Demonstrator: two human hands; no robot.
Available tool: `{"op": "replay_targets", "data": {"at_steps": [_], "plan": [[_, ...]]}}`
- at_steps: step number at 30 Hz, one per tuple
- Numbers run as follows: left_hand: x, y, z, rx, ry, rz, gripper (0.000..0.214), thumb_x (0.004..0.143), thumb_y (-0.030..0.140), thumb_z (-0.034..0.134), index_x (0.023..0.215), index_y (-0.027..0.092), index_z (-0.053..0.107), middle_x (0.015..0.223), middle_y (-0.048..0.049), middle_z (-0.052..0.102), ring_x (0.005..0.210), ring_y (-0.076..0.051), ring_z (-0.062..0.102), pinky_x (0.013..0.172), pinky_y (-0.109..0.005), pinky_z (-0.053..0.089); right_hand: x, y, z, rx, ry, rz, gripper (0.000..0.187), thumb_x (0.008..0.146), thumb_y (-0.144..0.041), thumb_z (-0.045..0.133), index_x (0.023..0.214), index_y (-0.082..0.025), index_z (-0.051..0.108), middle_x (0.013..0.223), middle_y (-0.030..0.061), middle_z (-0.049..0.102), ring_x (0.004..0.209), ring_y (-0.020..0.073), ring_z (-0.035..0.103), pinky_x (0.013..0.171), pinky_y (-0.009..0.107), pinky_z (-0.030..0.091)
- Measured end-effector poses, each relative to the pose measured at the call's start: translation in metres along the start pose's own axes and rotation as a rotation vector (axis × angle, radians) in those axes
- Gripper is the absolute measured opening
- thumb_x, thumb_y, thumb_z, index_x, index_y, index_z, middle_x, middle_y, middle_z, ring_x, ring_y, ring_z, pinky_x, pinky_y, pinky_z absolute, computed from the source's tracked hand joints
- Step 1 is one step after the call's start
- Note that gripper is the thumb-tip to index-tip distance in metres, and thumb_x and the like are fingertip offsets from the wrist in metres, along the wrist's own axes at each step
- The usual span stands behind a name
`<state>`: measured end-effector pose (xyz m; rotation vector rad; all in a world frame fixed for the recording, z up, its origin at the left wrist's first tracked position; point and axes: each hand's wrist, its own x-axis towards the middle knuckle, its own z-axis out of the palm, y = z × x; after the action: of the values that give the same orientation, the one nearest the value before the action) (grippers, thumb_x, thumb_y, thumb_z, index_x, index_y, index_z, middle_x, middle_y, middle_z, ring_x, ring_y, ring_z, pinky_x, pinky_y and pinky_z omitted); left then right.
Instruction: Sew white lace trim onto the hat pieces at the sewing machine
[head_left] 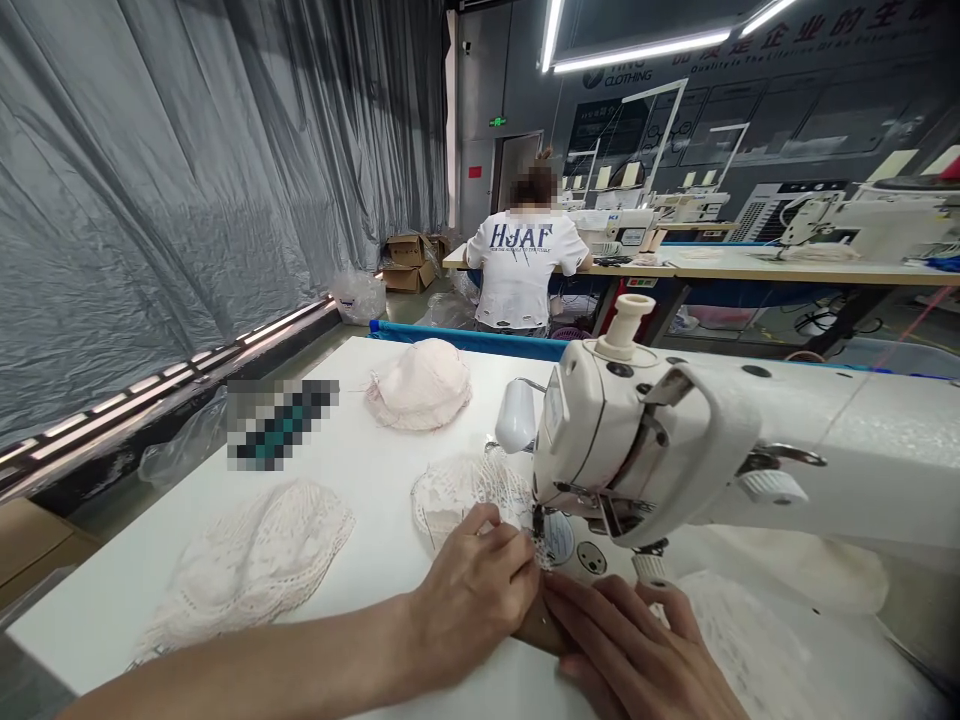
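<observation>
White lace piece (461, 490) sits right under the needle end of the sewing machine (675, 440), w/ both hands pinning it flat on the white table (352, 480). Left hand (469, 590) is palm down, fingers curled a bit, fingertips pressing the lace just left of the presser foot, not wrapped round anything. Right hand (637, 650) lies flat next to it, fingers stretched toward the needle, touching the left hand's fingertips and lying over a brown tab. Lace fans out behind the left hand twd the back of the table.

Other stuff: a pile of lace pieces (247, 565) at the front left, well apart from the hands, and a pinkish hat (420, 385) further back. Behind the table a person in a white tee (525, 255) sits at another bench, back to the camera. Grey plastic sheeting (187, 170) covers the left wall.
</observation>
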<state>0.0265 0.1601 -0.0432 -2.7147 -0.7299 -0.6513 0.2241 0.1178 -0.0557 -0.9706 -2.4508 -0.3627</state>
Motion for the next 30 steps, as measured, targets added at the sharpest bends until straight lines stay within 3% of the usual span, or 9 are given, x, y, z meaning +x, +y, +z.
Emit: {"op": "replay_targets", "data": {"at_steps": [10,17,23,27,30], "plan": [[0.001,0.0,0.001,0.012,0.061,0.002,0.021,0.084,-0.001,0.046,0.07,0.012,0.054,0.07,-0.0006,0.055,0.069,-0.011,0.052,0.077,-0.03,0.043,0.002,0.001,-0.001,-0.007,-0.003,-0.009,0.023,0.094,-0.028,0.046,0.108,-0.018,0.062,0.111,0.0026,0.069,0.088,0.017,0.062,0.078,0.032,0.033],[0.0,-0.003,0.007,0.039,0.029,0.002,0.02,0.086,0.001,0.046,0.071,0.012,0.054,0.071,-0.0002,0.055,0.071,-0.011,0.054,0.08,-0.031,0.042,-0.002,-0.006,0.026,0.004,0.269,0.106,0.038,0.1,-0.029,0.029,0.099,-0.019,0.065,0.094,0.0066,0.073,0.076,0.0182,0.061,0.071,0.035,0.033],[0.004,-0.014,0.013,0.043,0.005,-0.019,0.022,0.09,0.004,0.04,0.079,0.013,0.056,0.084,-0.0025,0.061,0.083,-0.013,0.057,0.09,-0.035,0.038,-0.002,0.005,0.01,-0.043,-0.034,0.023,0.028,0.092,-0.025,0.048,0.117,-0.019,0.059,0.116,0.0045,0.067,0.09,0.0173,0.062,0.076,0.032,0.036],[0.004,-0.021,0.015,0.006,0.017,-0.029,0.024,0.092,0.004,0.035,0.093,0.013,0.057,0.092,-0.0037,0.063,0.088,-0.012,0.057,0.094,-0.036,0.037,0.002,0.005,0.004,-0.003,-0.012,0.075,0.025,0.093,-0.022,0.047,0.114,-0.018,0.06,0.114,0.0065,0.067,0.089,0.0185,0.061,0.075,0.032,0.037],[0.0,-0.026,0.02,-0.073,0.074,-0.015,0.023,0.095,0.013,0.036,0.108,0.01,0.055,0.101,-0.0081,0.063,0.095,-0.015,0.057,0.097,-0.039,0.037,0.011,-0.01,0.001,0.093,0.087,0.128,0.025,0.097,-0.022,0.039,0.101,-0.015,0.062,0.1,0.0086,0.069,0.086,0.0211,0.059,0.075,0.036,0.036]]}}
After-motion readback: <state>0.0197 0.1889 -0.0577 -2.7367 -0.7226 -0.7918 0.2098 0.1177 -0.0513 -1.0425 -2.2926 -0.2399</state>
